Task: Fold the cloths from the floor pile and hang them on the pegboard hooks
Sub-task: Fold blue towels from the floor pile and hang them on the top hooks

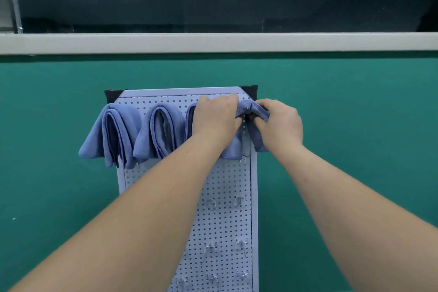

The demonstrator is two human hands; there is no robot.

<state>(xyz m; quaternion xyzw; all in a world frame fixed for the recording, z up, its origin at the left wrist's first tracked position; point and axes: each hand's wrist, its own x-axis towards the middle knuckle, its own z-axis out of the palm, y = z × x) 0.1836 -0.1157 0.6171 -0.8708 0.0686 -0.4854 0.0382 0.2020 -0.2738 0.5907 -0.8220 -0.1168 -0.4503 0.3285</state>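
While on pegboard, bunched blue cloth

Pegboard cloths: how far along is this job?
The leftmost cloth and second cloth hang folded on the pegboard top row, done. The left hand and right hand grip a further cloth at top right, not yet released. Lower hooks are bare; the floor pile is out of view.
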